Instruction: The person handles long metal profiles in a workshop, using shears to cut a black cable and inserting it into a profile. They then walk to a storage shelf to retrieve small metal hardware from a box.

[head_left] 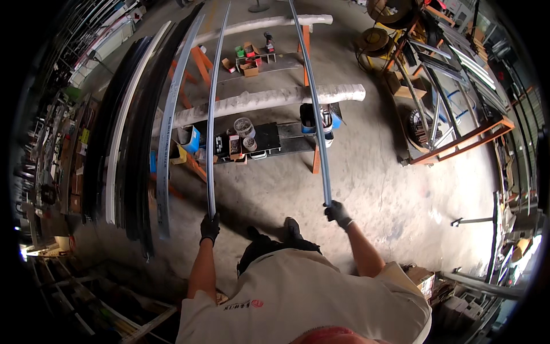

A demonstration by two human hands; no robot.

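Note:
Both of my hands wear dark gloves. My left hand [209, 228] is closed around the near end of a long, thin metal profile [212, 120], which runs away from me. At the right, my right hand [338, 215] grips the near end of a second long metal profile [314, 94]. The two profiles lie apart, crossing over a near wrapped beam [269, 101] and a far wrapped beam [266, 24], both padded in whitish covering. Orange trestle legs [316, 159] stand under the beams. My fingertips are partly hidden behind the gloves' backs.
Black and white long profiles [123, 126] and a wide silvery one [169, 129] lie at the left. Below the near beam, a low shelf [264, 137] bears tubs and boxes. A drill [268, 41] stands farther back. An orange-framed rack [464, 140] holds frames at the right.

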